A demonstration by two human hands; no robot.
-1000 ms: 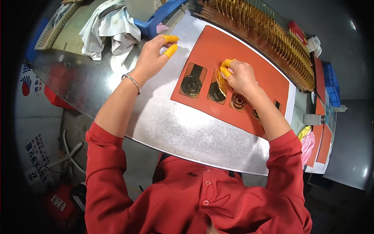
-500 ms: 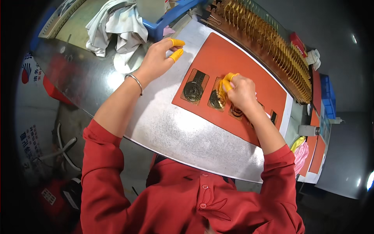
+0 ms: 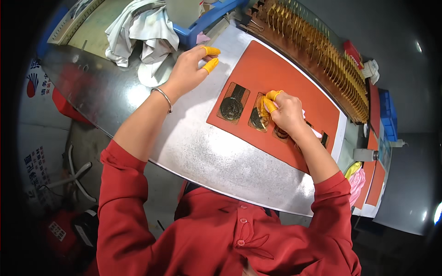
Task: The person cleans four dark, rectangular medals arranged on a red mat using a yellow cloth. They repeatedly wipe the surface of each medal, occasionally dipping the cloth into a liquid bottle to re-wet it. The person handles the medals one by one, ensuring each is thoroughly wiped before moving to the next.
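An orange-red mat [image 3: 262,69] lies on the metal table, with a row of small rectangular mesh-like plates on it, each bearing a dark design. The leftmost plate [image 3: 232,103] has a dark disc below a dark bar. Over the second plate [image 3: 258,118], my right hand [image 3: 287,110] is closed, its yellow-covered fingertips at the plate's upper part. Bits of pale pink cloth [image 3: 316,133] stick out around that hand; most of it is hidden. My left hand [image 3: 189,71] hovers left of the mat, holding nothing, its yellow-covered thumb and forefinger apart. My right forearm partly covers the plates further right.
Behind the mat stands a rack [image 3: 322,55] of many gold-coloured pieces. A crumpled white cloth [image 3: 154,34] and a blue tray [image 3: 202,23] are at the back left. To the right are a grey bottle [image 3: 365,154] and pink cloth [image 3: 357,186].
My right hand stays at the second plate, its fingers shifted only slightly. The left hand keeps its pose. The whole view has drifted a little.
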